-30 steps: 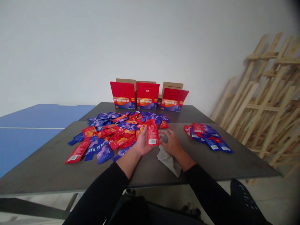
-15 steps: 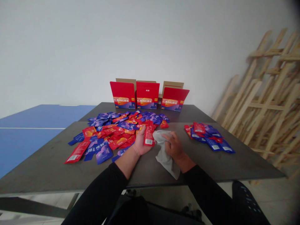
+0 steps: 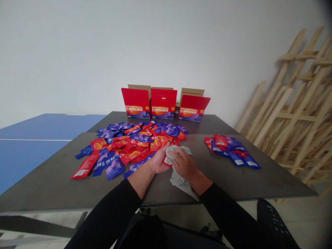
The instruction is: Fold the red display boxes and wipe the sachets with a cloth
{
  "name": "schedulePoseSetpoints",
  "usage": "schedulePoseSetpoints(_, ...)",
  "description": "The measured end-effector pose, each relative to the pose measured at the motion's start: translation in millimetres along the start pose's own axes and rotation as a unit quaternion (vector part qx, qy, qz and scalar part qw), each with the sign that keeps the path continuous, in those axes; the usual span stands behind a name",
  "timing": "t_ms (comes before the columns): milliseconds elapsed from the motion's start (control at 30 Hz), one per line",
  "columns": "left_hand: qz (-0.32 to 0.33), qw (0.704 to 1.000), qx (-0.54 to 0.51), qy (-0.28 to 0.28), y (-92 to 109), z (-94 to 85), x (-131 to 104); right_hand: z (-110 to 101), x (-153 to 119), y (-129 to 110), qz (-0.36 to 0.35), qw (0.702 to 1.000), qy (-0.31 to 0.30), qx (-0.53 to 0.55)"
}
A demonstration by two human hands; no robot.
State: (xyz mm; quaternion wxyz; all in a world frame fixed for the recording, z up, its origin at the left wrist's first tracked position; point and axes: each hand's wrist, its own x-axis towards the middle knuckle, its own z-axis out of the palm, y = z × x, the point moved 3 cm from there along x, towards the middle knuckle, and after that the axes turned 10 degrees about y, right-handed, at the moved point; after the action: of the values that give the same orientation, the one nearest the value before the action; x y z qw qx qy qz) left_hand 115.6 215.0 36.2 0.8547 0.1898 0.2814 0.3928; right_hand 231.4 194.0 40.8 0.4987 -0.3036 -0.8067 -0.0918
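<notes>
A red packet [image 3: 167, 162] lies in my left hand [image 3: 159, 161], mostly hidden under a white cloth. My right hand [image 3: 183, 165] holds the white cloth [image 3: 181, 182] and presses it over the packet; the cloth's loose end hangs down toward the table's front edge. To the left and behind my hands spreads a large pile of red and blue packets [image 3: 132, 149]. A smaller pile of red and blue packets [image 3: 230, 149] sits to the right.
Three open red boxes [image 3: 137, 104] stand in a row at the back of the dark table [image 3: 223, 186]. A blue table [image 3: 33, 152] is on the left. Wooden frames [image 3: 295, 117] lean against the wall at the right.
My right hand has moved left with the cloth, which now covers the red packet in my left hand. Before, the packet's face was in the open.
</notes>
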Motion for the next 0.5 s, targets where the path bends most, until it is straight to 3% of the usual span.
schedulePoseSetpoints(167,0.014,0.999,0.030,0.019,-3,5.6,-3,-7,3,8,0.087,0.991,0.032,-0.100)
schedulePoseSetpoints(300,0.004,0.998,0.056,0.036,-4,4.1,-5,-11,7,11,0.098,0.977,0.048,-0.184)
schedulePoseSetpoints(500,0.002,0.990,0.119,0.077,-5,-3.2,-3,-5,2,29,0.147,0.977,0.053,-0.142)
